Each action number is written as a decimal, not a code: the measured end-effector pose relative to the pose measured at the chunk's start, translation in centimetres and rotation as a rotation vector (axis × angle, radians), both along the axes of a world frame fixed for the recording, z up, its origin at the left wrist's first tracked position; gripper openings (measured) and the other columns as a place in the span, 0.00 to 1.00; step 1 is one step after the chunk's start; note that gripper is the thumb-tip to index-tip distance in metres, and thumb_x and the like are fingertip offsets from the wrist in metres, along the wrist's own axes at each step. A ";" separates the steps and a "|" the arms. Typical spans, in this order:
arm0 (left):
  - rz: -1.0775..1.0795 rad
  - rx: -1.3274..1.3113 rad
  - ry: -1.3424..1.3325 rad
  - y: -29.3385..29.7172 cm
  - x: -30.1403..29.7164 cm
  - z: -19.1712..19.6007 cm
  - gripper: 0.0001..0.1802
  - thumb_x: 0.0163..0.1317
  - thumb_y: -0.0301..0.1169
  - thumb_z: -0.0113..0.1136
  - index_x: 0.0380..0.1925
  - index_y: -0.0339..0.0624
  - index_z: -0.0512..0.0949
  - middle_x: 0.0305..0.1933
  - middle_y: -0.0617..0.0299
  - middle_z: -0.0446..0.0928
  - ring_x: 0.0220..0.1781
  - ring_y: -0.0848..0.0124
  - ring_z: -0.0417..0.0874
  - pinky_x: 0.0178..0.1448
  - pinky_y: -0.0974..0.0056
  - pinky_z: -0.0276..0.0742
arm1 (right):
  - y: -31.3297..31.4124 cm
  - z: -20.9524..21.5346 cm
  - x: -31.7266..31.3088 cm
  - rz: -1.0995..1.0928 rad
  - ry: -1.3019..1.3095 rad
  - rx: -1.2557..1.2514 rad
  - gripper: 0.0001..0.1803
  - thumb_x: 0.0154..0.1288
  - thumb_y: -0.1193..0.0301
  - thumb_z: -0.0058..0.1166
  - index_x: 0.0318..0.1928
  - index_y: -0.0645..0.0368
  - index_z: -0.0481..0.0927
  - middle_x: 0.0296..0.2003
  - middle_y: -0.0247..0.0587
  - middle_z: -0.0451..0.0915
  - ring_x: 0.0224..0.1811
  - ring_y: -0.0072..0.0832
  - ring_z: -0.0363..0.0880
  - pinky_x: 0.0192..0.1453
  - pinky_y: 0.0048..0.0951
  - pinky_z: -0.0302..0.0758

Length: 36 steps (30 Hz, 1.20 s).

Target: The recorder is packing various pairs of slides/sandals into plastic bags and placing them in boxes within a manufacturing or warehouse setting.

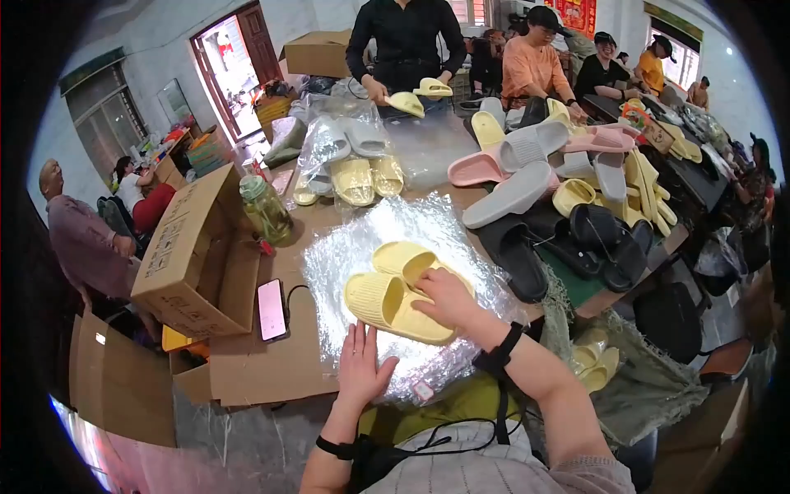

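A pair of yellow slippers lies on a stack of clear plastic bags point(329, 267) in front of me, straps toward the left. My right hand point(451, 301) is closed on the slippers, its fingers curled over the inner sides between them; it hides part of the far slipper point(399, 257). Just below the strap of the near slipper point(374, 298), my left hand point(362, 366) lies flat on the plastic with fingers stretched and nothing in it. Both wrists wear black bands.
A phone point(271, 309), an open carton point(191, 255) and a green bottle point(265, 212) stand left. Bagged slippers point(354, 183) lie beyond the stack. Right, loose slippers point(531, 146) are heaped. Across the table a person point(405, 41) holds two yellow slippers; several people work farther right.
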<state>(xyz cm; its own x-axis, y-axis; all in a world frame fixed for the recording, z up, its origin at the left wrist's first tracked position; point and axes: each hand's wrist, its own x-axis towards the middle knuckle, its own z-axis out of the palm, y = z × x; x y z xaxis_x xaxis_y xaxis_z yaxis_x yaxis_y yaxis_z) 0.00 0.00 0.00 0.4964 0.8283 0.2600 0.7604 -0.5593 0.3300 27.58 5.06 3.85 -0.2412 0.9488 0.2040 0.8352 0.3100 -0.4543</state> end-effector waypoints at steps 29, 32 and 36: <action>-1.317 -0.228 0.216 -9.1 24.6 10.0 0.43 0.59 0.42 0.70 0.70 0.31 0.63 0.75 0.38 0.61 0.78 0.44 0.60 0.78 0.50 0.62 | -29.7 -2.8 44.0 -1.432 0.053 0.095 0.13 0.61 0.64 0.57 0.34 0.61 0.86 0.31 0.50 0.86 0.34 0.49 0.85 0.43 0.44 0.81; -1.411 -0.008 0.322 -11.4 30.1 3.3 0.50 0.53 0.40 0.75 0.72 0.32 0.61 0.76 0.39 0.59 0.79 0.46 0.59 0.79 0.51 0.59 | -32.6 -12.0 49.1 -1.440 0.005 -0.269 0.15 0.62 0.64 0.57 0.41 0.61 0.87 0.41 0.57 0.86 0.47 0.53 0.84 0.54 0.48 0.80; -1.507 -0.166 0.555 -13.5 35.0 -1.2 0.53 0.48 0.40 0.78 0.72 0.33 0.61 0.78 0.39 0.56 0.77 0.47 0.62 0.77 0.52 0.62 | -32.2 -21.2 49.1 -1.420 0.013 -0.547 0.18 0.68 0.66 0.54 0.52 0.63 0.83 0.55 0.59 0.82 0.58 0.53 0.80 0.61 0.48 0.78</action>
